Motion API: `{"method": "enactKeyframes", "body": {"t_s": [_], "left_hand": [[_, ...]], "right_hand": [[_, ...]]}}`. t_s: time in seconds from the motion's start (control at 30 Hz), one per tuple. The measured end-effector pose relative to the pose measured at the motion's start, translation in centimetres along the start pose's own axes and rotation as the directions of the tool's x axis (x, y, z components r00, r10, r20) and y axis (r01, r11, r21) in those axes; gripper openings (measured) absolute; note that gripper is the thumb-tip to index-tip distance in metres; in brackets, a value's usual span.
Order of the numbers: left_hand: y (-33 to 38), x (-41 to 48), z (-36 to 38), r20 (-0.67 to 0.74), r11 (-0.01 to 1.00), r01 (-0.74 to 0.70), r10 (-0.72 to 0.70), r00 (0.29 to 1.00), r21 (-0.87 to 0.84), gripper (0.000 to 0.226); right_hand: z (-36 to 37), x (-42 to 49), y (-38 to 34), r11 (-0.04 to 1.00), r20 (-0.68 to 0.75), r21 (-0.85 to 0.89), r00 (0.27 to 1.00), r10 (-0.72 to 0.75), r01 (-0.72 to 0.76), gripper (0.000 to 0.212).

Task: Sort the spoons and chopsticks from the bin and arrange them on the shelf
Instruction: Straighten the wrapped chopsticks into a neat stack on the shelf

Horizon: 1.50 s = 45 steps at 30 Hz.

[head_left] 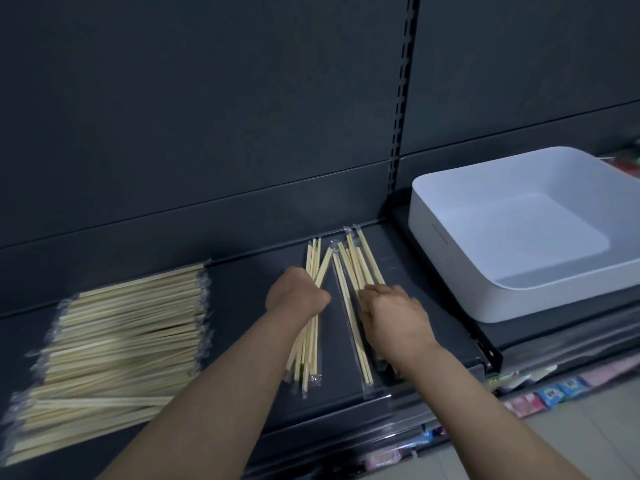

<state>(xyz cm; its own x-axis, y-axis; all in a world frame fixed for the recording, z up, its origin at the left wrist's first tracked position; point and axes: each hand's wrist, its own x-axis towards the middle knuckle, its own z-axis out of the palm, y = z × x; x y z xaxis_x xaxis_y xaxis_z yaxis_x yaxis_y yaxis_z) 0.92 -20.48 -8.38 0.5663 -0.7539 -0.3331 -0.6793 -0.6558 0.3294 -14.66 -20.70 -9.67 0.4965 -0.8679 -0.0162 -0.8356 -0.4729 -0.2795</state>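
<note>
The dark shelf (pixel 242 282) carries at its right the white bin (pixel 450 271), which looks empty, and at its left a big stack of wrapped chopsticks (pixel 121 334) lying crosswise, probably the sorted pile. Between them the left hand (pixel 298 292) closes around one loose bundle (pixel 310 348), while the right hand (pixel 394 313) presses flat, fingers bent, on a second bundle (pixel 356 268), seemingly to square them; no spoons are visible.
</note>
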Motion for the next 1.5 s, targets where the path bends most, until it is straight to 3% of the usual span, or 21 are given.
{"method": "enactKeyframes", "body": {"t_s": [0.1,0.23,0.3,0.37,0.43,0.5,0.6,0.77,0.93,1.0,1.1,1.2,1.33,1.43,1.5], "left_hand": [[-0.4,-0.2,0.1,0.022,0.998,-0.026,0.027,0.999,-0.049,0.014],[-1.2,0.1,-1.1,-0.090,0.936,-0.103,0.077,0.993,-0.338,0.010],[-1.5,0.0,-2.4,-0.134,0.796,-0.190,0.138,0.981,-0.574,0.009],[-1.5,-1.1,-3.8,-0.149,0.587,-0.269,0.244,0.958,-0.764,0.005],[-1.4,-2.4,-5.0,-0.199,0.418,-0.336,0.339,0.920,-0.844,0.006],[-1.6,-3.3,-5.7,-0.263,0.324,-0.393,0.377,0.888,-0.861,0.011],[-2.2,-3.9,-6.4,-0.306,0.346,-0.436,0.370,0.877,-0.831,0.022],[-4.7,-5.0,-6.4,-0.274,0.397,-0.403,0.344,0.898,-0.824,0.015],[-6.7,-6.1,-7.0,-0.291,0.348,-0.408,0.342,0.893,-0.844,0.012],[-7.7,-6.7,-7.7,-0.331,0.317,-0.437,0.336,0.882,-0.842,0.010],[-10.3,-7.2,-9.1,-0.397,0.243,-0.431,0.177,0.901,-0.869,0.017],[-15.3,-7.5,-10.2,-0.406,0.248,-0.382,-0.055,0.912,-0.890,0.027],[-24.2,-8.5,-10.0,-0.246,0.229,-0.187,-0.261,0.934,-0.955,0.026],[-31.0,-8.9,-9.3,-0.179,0.317,-0.078,-0.304,0.936,-0.945,0.040],[-34.2,-9.4,-9.0,-0.173,0.406,-0.043,-0.289,0.942,-0.913,0.049]], "right_hand": [[-0.2,0.2,0.0,1.000,0.000,0.003,1.000,-0.007,0.007,0.019],[-0.5,0.6,-0.8,0.984,-0.070,0.172,0.997,-0.038,0.050,0.038],[-1.0,1.0,-2.0,0.941,-0.052,0.330,0.997,-0.065,0.078,0.043],[-1.3,1.4,-3.6,0.843,0.059,0.534,0.991,-0.120,0.070,0.052],[-1.3,1.5,-5.3,0.724,0.130,0.687,0.973,-0.192,0.051,0.048],[-1.0,1.6,-6.9,0.654,0.083,0.754,0.977,-0.195,0.066,0.032],[-0.7,1.7,-7.7,0.672,0.046,0.739,0.990,-0.130,0.054,0.016],[0.1,0.7,-9.4,0.693,0.081,0.719,0.985,-0.153,0.049,0.021],[0.3,-0.2,-11.7,0.655,0.048,0.750,0.982,-0.183,0.086,0.012],[0.2,-0.7,-12.8,0.692,0.041,0.714,0.979,-0.197,0.109,0.013],[0.6,-1.5,-14.7,0.800,0.037,0.572,0.968,-0.248,0.183,0.010],[1.9,-2.6,-17.1,0.894,0.098,0.385,0.953,-0.286,0.228,0.010],[3.8,-4.7,-21.5,0.936,0.118,0.225,0.946,-0.303,0.272,0.012],[5.2,-6.1,-24.8,0.943,0.105,0.091,0.939,-0.328,0.320,0.038],[6.2,-7.0,-26.6,0.942,0.109,0.037,0.935,-0.337,0.335,0.046]]}}
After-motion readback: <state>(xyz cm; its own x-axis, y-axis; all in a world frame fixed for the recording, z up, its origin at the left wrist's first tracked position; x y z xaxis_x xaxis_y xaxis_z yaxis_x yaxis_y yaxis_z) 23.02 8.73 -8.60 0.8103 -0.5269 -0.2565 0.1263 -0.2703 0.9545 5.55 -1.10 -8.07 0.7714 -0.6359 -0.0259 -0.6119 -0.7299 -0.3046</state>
